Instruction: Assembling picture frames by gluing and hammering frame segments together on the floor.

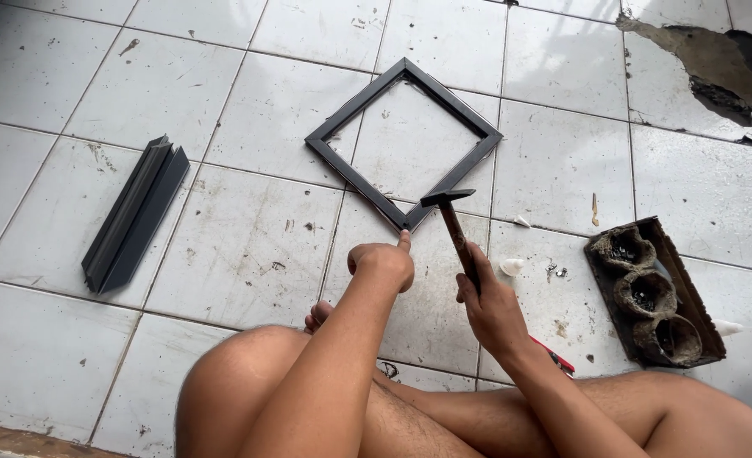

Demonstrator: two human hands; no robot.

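Presently we note the black frame [404, 142] lying assembled on the tiled floor [223, 254] — left hand [383, 263] pinching its near corner, right hand [488, 307] gripping the raised hammer [454, 225] — nailing apparently unfinished.

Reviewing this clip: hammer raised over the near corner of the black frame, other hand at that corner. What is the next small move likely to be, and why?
Probably a short, light tap down on the near corner of the black frame. The right hand holds the hammer with its head just above that corner, and the left hand has a fingertip at the corner's tip, so a gentle stroke that clears the finger looks wise.
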